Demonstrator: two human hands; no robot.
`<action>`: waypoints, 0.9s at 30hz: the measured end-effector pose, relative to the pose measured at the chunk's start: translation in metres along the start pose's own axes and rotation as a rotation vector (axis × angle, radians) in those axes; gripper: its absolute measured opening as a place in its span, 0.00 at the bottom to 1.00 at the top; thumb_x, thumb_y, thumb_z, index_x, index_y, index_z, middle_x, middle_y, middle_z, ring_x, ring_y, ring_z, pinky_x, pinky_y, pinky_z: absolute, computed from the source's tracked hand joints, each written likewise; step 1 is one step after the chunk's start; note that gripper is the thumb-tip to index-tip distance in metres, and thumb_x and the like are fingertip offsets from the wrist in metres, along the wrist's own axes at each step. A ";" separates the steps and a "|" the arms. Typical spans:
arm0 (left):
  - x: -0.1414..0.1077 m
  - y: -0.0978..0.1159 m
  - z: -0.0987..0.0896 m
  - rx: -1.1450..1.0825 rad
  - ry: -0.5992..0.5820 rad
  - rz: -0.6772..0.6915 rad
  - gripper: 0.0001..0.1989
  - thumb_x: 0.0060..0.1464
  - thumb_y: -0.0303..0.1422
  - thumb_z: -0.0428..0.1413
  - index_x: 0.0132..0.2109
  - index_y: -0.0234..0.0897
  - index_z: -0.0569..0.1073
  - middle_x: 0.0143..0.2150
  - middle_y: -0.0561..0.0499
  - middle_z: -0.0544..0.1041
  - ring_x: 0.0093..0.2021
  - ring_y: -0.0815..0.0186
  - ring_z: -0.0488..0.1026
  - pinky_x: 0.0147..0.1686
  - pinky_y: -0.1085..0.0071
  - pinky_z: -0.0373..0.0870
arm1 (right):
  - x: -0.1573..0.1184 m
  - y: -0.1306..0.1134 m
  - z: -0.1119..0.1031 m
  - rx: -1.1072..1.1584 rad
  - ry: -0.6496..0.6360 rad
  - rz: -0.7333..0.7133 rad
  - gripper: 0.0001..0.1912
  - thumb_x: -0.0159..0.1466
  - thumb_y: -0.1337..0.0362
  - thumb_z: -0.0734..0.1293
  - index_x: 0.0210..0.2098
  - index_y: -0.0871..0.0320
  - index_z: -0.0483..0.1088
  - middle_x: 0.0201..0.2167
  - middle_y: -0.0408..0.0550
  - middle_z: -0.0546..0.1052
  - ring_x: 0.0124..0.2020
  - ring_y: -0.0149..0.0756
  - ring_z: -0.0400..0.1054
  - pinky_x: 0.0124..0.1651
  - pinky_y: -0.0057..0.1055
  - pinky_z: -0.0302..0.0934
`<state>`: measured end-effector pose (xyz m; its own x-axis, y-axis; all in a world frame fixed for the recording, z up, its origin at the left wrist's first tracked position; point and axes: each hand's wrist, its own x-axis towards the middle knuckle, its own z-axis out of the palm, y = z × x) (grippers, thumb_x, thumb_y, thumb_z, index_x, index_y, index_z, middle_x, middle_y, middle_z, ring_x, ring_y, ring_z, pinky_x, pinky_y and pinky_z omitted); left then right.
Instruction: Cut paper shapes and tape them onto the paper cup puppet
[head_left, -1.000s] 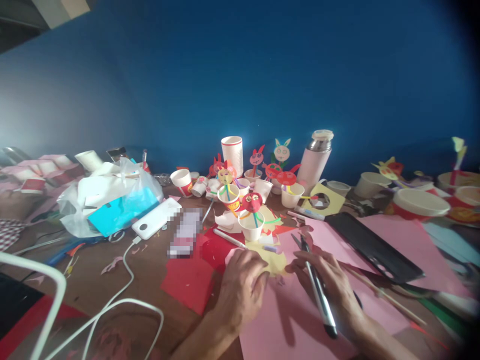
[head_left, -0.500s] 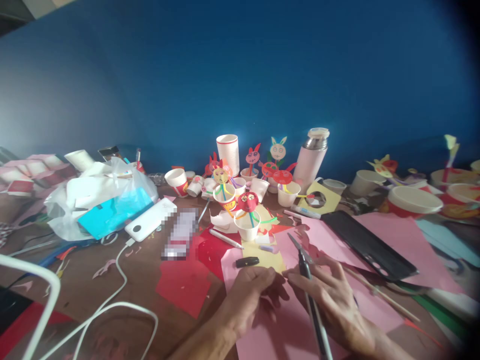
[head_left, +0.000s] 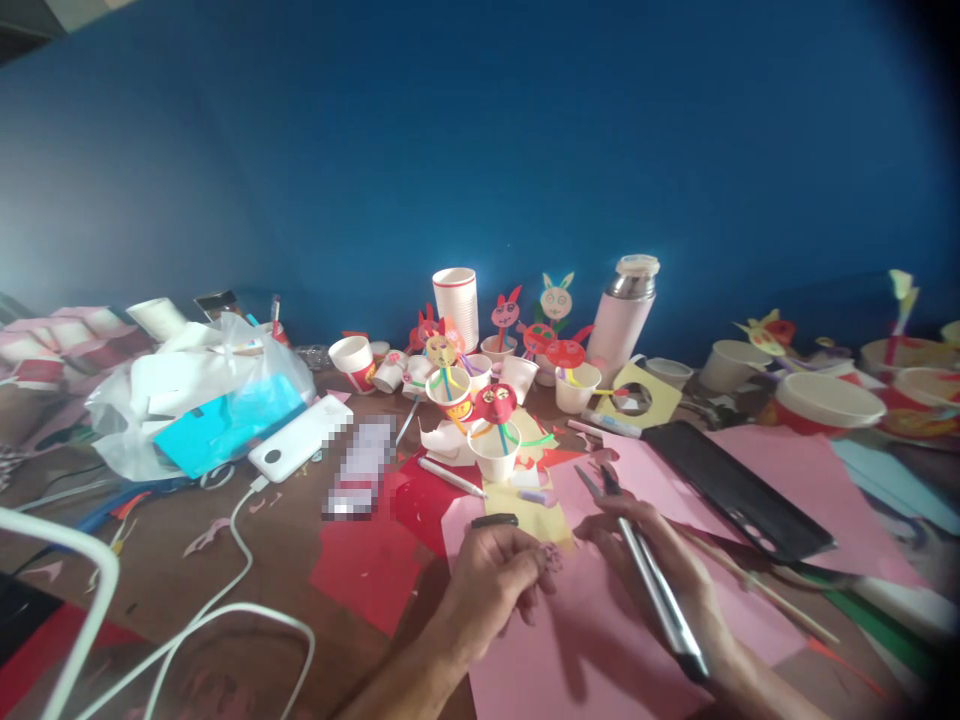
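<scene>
My left hand (head_left: 495, 585) is closed, thumb against fingers, pinching a small pink paper piece (head_left: 552, 557) with dark drawn marks. A silver-grey marker (head_left: 658, 592) with black ends rests in the grip of my right hand (head_left: 686, 570), slanting across it. Beneath both hands lies a sheet of pink paper (head_left: 540, 670). Pointed metal blades, likely scissors (head_left: 589, 484), lie just beyond my right fingers; their handles are hidden. A black pen cap (head_left: 495, 520) lies directly behind my left knuckles, beside a yellow paper piece (head_left: 536, 518).
Paper cups with paper figures, such as a red-faced one (head_left: 495, 458), stand behind the hands. A pink flask (head_left: 621, 325) is at the back. To the right lies a black phone case (head_left: 739, 490); to the left are a white power bank (head_left: 300, 440) and cable (head_left: 241, 520).
My hands have moved apart slightly. The marker has swung away from the left fingers and tilted in my right hand. The small pink piece has come into sight.
</scene>
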<state>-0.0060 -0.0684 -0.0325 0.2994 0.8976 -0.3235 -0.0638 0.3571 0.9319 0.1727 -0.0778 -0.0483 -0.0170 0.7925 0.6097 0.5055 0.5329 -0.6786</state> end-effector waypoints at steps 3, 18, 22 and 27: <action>-0.001 0.000 0.000 0.025 -0.009 0.009 0.11 0.47 0.37 0.56 0.25 0.31 0.71 0.19 0.51 0.72 0.13 0.75 0.60 0.14 0.78 0.58 | 0.000 0.000 0.005 0.094 -0.056 0.182 0.13 0.62 0.61 0.64 0.45 0.53 0.60 0.27 0.44 0.78 0.29 0.35 0.75 0.35 0.27 0.69; -0.005 0.002 0.005 0.158 -0.116 0.003 0.14 0.51 0.39 0.53 0.28 0.30 0.73 0.22 0.48 0.73 0.15 0.75 0.61 0.14 0.79 0.58 | 0.004 -0.007 0.003 0.093 -0.170 0.084 0.10 0.62 0.65 0.59 0.44 0.53 0.61 0.21 0.40 0.72 0.21 0.34 0.70 0.27 0.30 0.68; -0.005 0.006 0.000 0.189 -0.083 0.018 0.13 0.52 0.38 0.52 0.31 0.31 0.73 0.21 0.52 0.70 0.16 0.75 0.61 0.14 0.79 0.58 | 0.001 -0.005 0.002 0.047 -0.212 0.058 0.13 0.60 0.68 0.59 0.45 0.53 0.60 0.23 0.40 0.72 0.23 0.34 0.71 0.30 0.30 0.68; -0.005 0.012 -0.001 0.248 -0.116 0.028 0.10 0.49 0.36 0.54 0.29 0.31 0.72 0.18 0.57 0.63 0.15 0.77 0.56 0.13 0.79 0.53 | -0.008 0.000 0.004 0.010 -0.316 0.090 0.19 0.59 0.71 0.62 0.48 0.52 0.56 0.26 0.39 0.73 0.27 0.30 0.71 0.34 0.26 0.66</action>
<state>-0.0094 -0.0683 -0.0204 0.4089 0.8655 -0.2893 0.1571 0.2455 0.9566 0.1690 -0.0831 -0.0554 -0.2399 0.8885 0.3912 0.5087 0.4582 -0.7289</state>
